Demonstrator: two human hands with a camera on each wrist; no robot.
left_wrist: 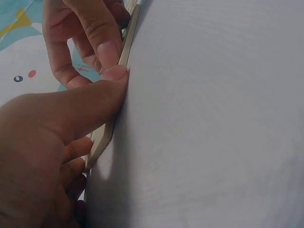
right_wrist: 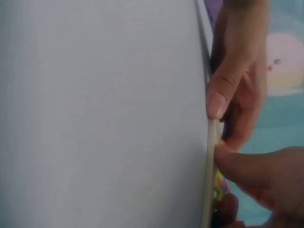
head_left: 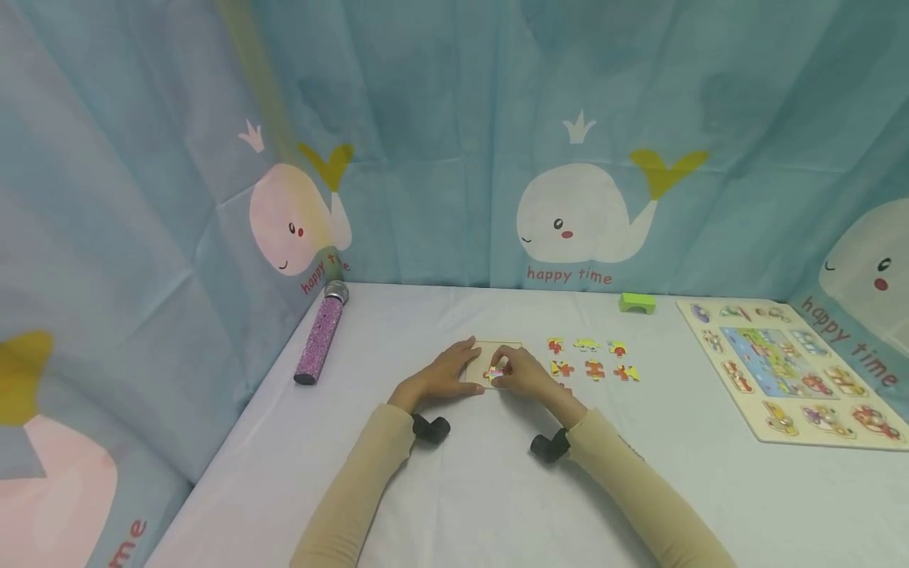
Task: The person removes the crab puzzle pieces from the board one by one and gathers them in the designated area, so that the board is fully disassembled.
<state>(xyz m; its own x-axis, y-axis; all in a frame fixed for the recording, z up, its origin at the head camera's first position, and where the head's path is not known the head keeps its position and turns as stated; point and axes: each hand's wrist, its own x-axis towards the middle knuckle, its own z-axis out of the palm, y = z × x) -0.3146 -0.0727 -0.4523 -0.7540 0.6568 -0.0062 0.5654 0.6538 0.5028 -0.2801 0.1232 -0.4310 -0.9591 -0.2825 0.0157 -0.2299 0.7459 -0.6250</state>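
A small square wooden puzzle board lies flat on the white table in front of me. My left hand holds it at the left side, thumb along the near edge and fingers along the far side. Over the board, my right hand pinches a colourful puzzle piece between thumb and fingers. The right wrist view shows part of that piece beside the right thumb, close to the board's surface. Its far part is hidden behind the fingers.
Several loose red and yellow puzzle pieces lie in rows right of the board. Farther right are a green block and a large picture puzzle board. A glittery purple microphone lies at the left. Curtains with whales surround the table.
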